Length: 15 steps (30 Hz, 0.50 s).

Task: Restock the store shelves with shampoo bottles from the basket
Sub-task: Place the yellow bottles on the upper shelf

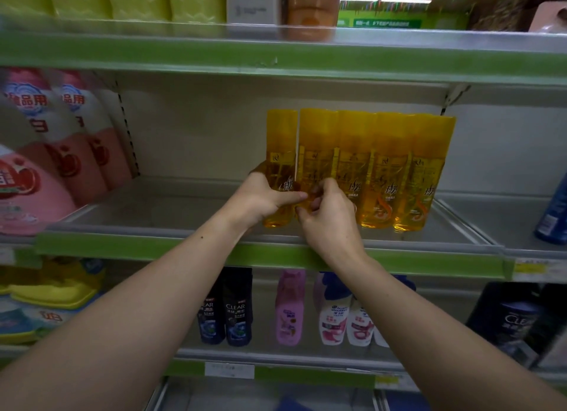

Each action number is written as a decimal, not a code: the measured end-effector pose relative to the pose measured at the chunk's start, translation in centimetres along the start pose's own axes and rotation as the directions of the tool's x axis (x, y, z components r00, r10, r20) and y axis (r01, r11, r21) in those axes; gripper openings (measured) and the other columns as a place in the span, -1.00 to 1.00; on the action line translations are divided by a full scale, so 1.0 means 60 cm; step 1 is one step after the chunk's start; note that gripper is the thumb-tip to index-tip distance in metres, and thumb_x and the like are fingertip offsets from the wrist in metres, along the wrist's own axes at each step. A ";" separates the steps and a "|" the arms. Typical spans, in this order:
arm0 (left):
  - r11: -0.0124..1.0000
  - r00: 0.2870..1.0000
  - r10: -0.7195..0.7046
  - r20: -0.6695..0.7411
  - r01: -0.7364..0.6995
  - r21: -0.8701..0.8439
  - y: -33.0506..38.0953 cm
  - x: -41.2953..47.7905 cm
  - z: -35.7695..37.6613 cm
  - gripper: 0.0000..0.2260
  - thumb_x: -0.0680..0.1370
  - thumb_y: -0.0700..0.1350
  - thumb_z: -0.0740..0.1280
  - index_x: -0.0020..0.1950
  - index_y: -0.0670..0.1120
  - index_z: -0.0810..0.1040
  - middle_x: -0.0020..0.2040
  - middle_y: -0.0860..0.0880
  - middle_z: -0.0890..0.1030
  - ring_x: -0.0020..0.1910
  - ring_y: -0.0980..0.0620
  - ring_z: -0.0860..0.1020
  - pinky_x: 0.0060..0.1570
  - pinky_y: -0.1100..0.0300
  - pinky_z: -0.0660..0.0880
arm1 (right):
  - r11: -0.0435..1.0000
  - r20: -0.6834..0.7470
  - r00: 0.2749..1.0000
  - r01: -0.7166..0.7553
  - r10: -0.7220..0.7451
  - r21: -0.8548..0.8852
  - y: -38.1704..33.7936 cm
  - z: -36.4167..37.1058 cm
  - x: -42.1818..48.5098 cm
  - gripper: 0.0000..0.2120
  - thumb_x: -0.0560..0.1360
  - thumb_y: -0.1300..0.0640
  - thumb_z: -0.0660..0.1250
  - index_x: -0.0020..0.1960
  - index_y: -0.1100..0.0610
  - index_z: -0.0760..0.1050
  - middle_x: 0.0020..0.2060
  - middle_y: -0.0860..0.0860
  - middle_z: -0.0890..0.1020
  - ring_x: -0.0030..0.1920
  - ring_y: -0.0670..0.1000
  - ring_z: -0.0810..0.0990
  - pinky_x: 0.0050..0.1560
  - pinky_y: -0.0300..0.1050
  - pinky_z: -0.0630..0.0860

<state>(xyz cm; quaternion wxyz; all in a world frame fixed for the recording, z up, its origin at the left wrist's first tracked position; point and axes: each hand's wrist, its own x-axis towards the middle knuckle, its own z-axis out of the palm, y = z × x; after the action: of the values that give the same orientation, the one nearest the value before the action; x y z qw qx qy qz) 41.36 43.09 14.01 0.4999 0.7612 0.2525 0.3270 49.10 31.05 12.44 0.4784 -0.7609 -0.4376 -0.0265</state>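
Left hand (267, 200) tight around leftmost yellow bottle (281, 140), right hand (329, 217) tight around next bottle (317, 140)

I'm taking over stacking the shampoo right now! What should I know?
Left hand grips the leftmost yellow shampoo bottle low down.
Right hand: fingers curled on the lower front of the second yellow bottle.
Both stand on the middle shelf in a row with three more yellow bottles to their right.
Done: five bottles shelved.
Left: probably straighten these two, let go, then fill the bare shelf to the left. The basket is out of view, so I cannot tell how many remain.
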 end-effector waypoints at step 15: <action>0.974 0.994 -0.028 -0.110 0.052 0.222 0.011 0.000 -0.016 -0.52 0.43 -0.21 0.55 0.30 -0.03 0.50 0.12 0.01 0.64 0.11 -0.02 0.62 0.17 0.03 0.56 | 0.999 0.082 0.997 0.000 0.004 -0.048 0.003 -0.010 0.001 -0.74 0.56 0.16 0.40 0.21 0.08 0.43 -0.01 0.00 0.57 -0.07 -0.08 0.49 -0.30 -0.40 0.30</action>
<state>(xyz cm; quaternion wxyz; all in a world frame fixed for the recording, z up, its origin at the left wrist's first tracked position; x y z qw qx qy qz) 40.69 43.41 14.88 0.4029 0.7892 0.3292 0.3264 49.49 30.59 12.68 0.4418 -0.7731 -0.4552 -0.0051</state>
